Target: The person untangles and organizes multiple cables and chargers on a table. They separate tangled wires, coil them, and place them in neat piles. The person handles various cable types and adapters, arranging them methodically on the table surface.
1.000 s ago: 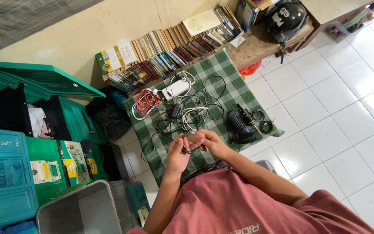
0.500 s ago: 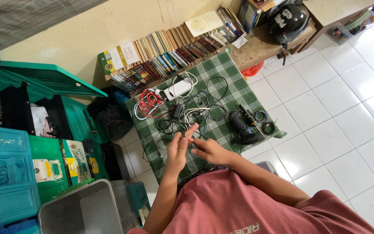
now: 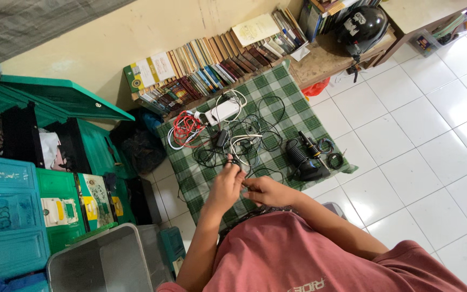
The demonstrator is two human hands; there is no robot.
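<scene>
White tiled floor [image 3: 433, 140] runs out to the right, and a green checked cloth [image 3: 293, 108] is spread on it against a cream wall, with a row of books [image 3: 212, 67] leaning along the far edge. From the head view, the person sits at the near edge of the cloth in a reddish shirt. The left hand [image 3: 225, 186] is raised over the cloth, its fingers pinched together on a thin black cable [image 3: 260, 172] at the near side of the tangle. The right hand [image 3: 263, 190] sits just beside it, touching, fingers closed on the same cable. Farther off lie a red wire bundle [image 3: 182, 128], a white power strip [image 3: 222, 111] and a black power tool [image 3: 302, 159] to the right. Green crates [image 3: 12, 216] stand at the left, a black helmet [image 3: 362, 22] on a low wooden shelf far right.
</scene>
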